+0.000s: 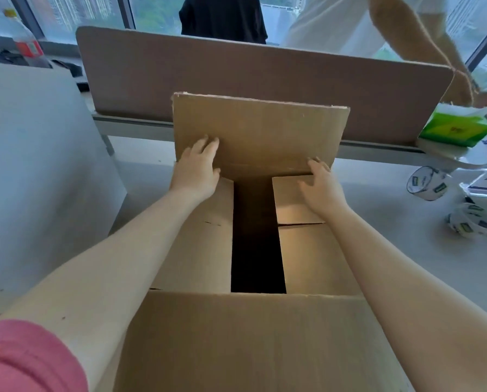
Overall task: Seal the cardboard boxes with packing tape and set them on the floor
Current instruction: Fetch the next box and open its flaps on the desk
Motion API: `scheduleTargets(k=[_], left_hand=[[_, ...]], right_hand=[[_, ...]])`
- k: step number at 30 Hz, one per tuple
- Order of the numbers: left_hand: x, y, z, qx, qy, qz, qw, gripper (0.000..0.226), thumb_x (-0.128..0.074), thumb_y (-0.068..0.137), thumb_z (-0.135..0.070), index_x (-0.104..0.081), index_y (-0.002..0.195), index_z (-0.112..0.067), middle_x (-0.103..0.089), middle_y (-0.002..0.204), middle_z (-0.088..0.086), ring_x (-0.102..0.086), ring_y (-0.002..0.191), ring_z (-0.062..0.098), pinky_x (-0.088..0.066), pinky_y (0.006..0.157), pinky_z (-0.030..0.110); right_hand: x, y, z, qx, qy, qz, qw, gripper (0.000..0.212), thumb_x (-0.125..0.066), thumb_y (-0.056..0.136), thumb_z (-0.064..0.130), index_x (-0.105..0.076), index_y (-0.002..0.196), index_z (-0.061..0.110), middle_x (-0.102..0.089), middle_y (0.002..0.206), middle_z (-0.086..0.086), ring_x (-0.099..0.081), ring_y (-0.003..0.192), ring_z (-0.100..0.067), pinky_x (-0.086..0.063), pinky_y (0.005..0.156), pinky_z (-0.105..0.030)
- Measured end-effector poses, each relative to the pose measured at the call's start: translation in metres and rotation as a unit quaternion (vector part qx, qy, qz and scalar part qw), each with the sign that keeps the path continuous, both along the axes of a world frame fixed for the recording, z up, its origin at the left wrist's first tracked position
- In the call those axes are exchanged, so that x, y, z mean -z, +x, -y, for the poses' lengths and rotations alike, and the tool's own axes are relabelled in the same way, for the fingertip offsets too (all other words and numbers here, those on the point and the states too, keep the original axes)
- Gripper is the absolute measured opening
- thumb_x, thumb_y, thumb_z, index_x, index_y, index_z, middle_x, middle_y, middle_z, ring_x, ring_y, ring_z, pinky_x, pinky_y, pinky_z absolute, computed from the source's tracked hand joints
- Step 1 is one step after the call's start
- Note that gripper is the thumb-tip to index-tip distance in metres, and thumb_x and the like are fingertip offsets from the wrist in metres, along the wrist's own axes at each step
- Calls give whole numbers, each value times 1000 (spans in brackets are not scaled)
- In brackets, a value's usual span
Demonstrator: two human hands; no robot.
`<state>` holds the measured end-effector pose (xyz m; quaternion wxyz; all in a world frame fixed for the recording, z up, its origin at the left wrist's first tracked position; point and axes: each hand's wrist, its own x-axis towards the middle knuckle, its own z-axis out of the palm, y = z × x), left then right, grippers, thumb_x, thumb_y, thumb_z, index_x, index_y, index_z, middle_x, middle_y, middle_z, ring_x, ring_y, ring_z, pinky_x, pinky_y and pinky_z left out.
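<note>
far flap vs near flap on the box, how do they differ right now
The far flap stands raised, tilted up off the box; the near flap is folded outward toward the person. The left hand lies flat against the far flap with the right hand at its base; neither touches the near flap. Both are plain brown cardboard, untaped.

Left hand [197, 171] flat, right hand [321, 188] spread

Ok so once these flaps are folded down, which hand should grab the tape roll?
Right. The tape roll lies on the table to the right of the box, nearer the right hand. The left hand would probably have to cross over.
</note>
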<state>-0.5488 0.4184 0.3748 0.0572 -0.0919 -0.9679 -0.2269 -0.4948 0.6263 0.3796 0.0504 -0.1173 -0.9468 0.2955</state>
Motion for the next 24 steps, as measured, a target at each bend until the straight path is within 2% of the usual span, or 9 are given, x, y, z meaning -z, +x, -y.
scheduleTargets(k=[2,4,7,10,14,18,21,22,24], left_hand=[[7,-16,1,25,-96,25,995,58,-43,98,-19,-16,149,-17,-7,159,4,-10,146,32,-15,118,45],[14,-28,1,38,-145,59,987,57,-39,99,-20,-14,150,-19,-4,160,3,-5,147,31,-10,119,44],[25,-40,1,42,-140,60,987,48,-41,98,-22,-29,145,-20,-27,154,3,-22,143,28,-14,118,44],[28,-46,3,34,-106,36,993,31,-41,98,-26,-51,127,-21,-57,131,3,-47,124,26,-23,111,42],[25,-48,0,35,-96,41,994,27,-37,100,-26,-59,114,-18,-65,117,4,-53,111,27,-28,102,39],[25,-46,-5,28,-95,30,995,28,-35,100,-25,-60,111,-17,-64,115,5,-51,110,28,-27,101,38],[23,-42,-7,29,-91,32,995,27,-38,99,-23,-57,118,-17,-60,124,5,-48,118,27,-25,107,39],[23,-40,-8,32,-100,39,994,30,-39,99,-21,-51,126,-17,-53,134,7,-42,126,27,-20,112,40],[23,-28,-12,45,-126,64,989,51,-43,97,-18,-27,145,-13,-23,155,9,-16,144,29,-7,118,43]], right_hand=[[6,-12,1,-17,32,35,999,56,-42,95,14,-22,147,12,-15,157,-2,-18,144,-21,-19,115,-34],[13,-21,1,-29,66,52,996,55,-40,96,14,-22,147,13,-14,158,-2,-13,146,-21,-16,118,-37],[18,-33,0,-35,118,59,991,51,-40,97,20,-27,146,16,-24,155,-3,-13,146,-22,-9,118,-42],[19,-44,-2,-32,164,69,983,40,-39,97,25,-41,137,20,-41,145,-5,-31,136,-25,-15,115,-46],[22,-52,-5,-4,177,55,983,30,-34,99,19,-57,118,18,-55,125,-8,-44,118,-27,-26,106,-42],[28,-51,-5,7,197,46,979,30,-33,100,21,-56,119,16,-55,126,-9,-46,119,-27,-26,108,-40],[28,-46,-1,15,184,45,982,36,-36,98,22,-43,133,16,-43,141,-10,-37,131,-28,-19,114,-41],[27,-41,2,11,179,44,983,43,-38,97,22,-35,139,15,-35,147,-10,-29,137,-28,-14,116,-41],[26,-30,12,-10,173,46,984,54,-40,96,21,-21,146,14,-14,156,-11,-9,145,-28,-6,118,-40]])
